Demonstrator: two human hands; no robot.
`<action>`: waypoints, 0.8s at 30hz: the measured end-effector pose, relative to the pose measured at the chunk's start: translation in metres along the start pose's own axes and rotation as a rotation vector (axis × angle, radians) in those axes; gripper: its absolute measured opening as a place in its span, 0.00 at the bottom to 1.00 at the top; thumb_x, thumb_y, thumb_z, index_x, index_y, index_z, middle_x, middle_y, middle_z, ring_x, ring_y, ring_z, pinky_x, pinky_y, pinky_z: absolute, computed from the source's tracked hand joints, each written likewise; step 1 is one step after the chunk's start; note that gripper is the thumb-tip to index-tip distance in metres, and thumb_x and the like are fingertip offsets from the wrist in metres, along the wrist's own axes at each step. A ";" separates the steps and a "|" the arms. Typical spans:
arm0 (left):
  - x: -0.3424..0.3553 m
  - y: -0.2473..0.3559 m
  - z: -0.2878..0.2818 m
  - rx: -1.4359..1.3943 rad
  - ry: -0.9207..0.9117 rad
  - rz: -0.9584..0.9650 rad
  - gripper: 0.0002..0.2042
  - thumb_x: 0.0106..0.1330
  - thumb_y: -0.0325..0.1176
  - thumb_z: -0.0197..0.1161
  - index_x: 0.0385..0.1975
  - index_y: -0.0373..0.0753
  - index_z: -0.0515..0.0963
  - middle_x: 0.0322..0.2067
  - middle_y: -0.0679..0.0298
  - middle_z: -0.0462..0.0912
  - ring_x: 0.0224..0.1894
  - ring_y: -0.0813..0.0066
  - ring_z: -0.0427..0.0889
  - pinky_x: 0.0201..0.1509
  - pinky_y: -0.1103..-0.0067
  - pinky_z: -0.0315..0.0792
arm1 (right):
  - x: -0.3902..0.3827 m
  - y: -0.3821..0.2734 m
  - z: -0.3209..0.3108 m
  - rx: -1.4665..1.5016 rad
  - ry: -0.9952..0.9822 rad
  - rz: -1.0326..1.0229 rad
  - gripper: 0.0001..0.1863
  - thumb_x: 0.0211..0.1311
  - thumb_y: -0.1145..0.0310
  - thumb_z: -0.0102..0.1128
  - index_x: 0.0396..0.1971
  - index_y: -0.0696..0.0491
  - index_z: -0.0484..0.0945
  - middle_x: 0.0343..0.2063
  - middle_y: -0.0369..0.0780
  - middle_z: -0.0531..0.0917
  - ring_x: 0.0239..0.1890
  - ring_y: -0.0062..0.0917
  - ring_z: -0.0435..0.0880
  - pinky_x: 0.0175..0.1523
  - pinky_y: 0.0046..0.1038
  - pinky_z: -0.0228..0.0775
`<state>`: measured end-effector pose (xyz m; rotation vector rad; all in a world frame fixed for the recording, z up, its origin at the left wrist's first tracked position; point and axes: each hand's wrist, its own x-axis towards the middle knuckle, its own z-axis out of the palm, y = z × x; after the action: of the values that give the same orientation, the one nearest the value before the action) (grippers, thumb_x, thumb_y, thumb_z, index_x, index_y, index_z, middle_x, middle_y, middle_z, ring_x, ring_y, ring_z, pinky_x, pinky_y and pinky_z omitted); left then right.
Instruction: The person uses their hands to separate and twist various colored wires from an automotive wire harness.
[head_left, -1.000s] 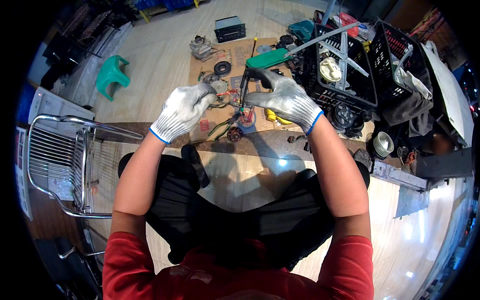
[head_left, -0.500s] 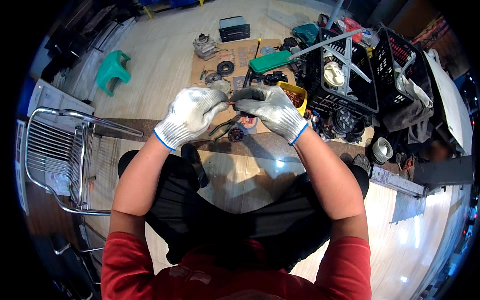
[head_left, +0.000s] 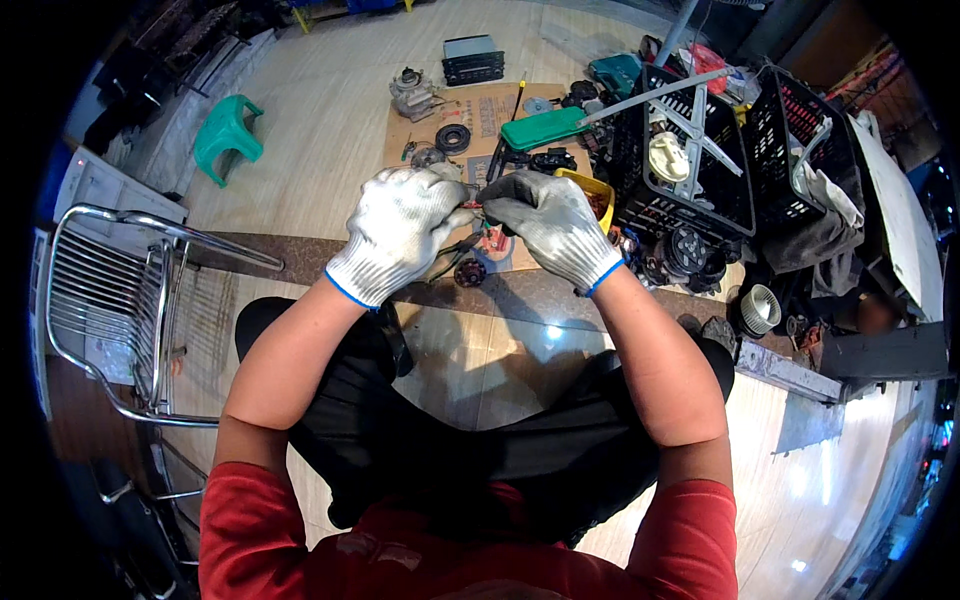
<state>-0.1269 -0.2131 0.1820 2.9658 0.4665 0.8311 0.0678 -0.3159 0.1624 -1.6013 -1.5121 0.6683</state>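
Observation:
Both hands wear white knit gloves with blue cuffs and meet over the cardboard sheet. My left hand (head_left: 398, 228) is closed, with its thumb and fingertips pinched on a small reddish piece (head_left: 473, 205). From the other side, the grey-coated fingers of my right hand (head_left: 548, 222) curl closed at the same piece. The gloves cover most of it, so its kind cannot be made out. Below the hands lie a pair of pliers (head_left: 452, 256), partly hidden by the left glove, and a round dark reddish part (head_left: 469, 272).
On the cardboard (head_left: 483, 110) are a black ring (head_left: 452, 139), a metal motor-like unit (head_left: 412, 96) and a green case (head_left: 543, 128). A yellow container (head_left: 607, 188) and black crates (head_left: 690, 212) stand at right. A metal chair (head_left: 110, 300) and green stool (head_left: 230, 140) are at left.
My left hand has rolled over and shifted slightly right and down, showing more of its back. My right hand stays near the same spot, fingers still curled.

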 end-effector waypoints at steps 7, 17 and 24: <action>0.001 0.006 -0.002 -0.290 -0.029 -0.167 0.09 0.66 0.36 0.66 0.33 0.36 0.82 0.26 0.52 0.82 0.30 0.53 0.82 0.34 0.67 0.74 | -0.004 -0.003 -0.003 -0.192 0.135 -0.291 0.14 0.60 0.61 0.66 0.32 0.59 0.83 0.28 0.48 0.83 0.31 0.44 0.83 0.39 0.40 0.75; 0.002 0.001 -0.002 -0.270 -0.128 -0.102 0.11 0.66 0.37 0.64 0.38 0.35 0.82 0.27 0.51 0.82 0.30 0.53 0.83 0.36 0.66 0.74 | -0.006 0.001 -0.003 -0.336 0.172 -0.340 0.13 0.60 0.60 0.65 0.36 0.56 0.83 0.29 0.47 0.84 0.34 0.44 0.83 0.40 0.39 0.76; 0.002 -0.010 -0.009 0.085 -0.011 0.011 0.10 0.62 0.34 0.65 0.41 0.40 0.83 0.29 0.58 0.84 0.34 0.55 0.83 0.43 0.64 0.74 | -0.011 -0.002 -0.037 -0.385 0.098 -0.111 0.23 0.62 0.62 0.64 0.55 0.55 0.79 0.46 0.51 0.85 0.49 0.44 0.84 0.54 0.40 0.75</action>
<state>-0.1322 -0.2036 0.1894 3.0516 0.4974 0.8161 0.0954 -0.3339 0.1818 -1.7854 -1.7144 0.2401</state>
